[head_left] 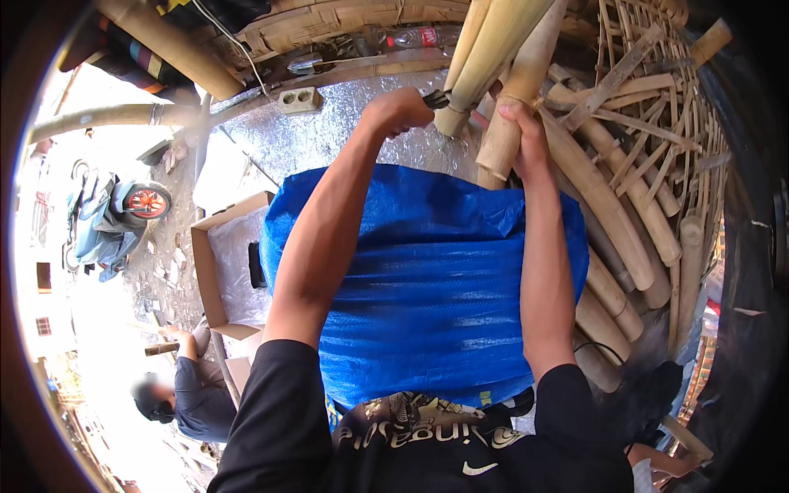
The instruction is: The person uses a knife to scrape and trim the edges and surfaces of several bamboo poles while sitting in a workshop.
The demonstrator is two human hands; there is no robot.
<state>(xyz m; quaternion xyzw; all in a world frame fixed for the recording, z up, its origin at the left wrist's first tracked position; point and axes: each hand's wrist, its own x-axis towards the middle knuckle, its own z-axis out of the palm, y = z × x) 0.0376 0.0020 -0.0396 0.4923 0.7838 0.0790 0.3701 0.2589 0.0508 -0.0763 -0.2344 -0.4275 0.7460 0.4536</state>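
Observation:
My left hand [398,112] is closed around a small dark tool [437,99], its kind unclear, whose end lies close to the bamboo poles. My right hand [527,136] grips a thick bamboo pole [498,146] near its lower cut end, with the thumb laid across the front. Directly left of that pole stand more upright bamboo poles [481,62], running up out of view. A blue tarpaulin [419,279] spreads in front of me, beneath both forearms.
Several bamboo lengths [608,205] lean in a pile at right, beside thin split strips [649,107]. A cardboard box [209,279] sits left of the tarpaulin. Behind are a socket block [299,100] and plastic bottle [413,38]. A motorbike [115,214] and another person [193,390] are farther left.

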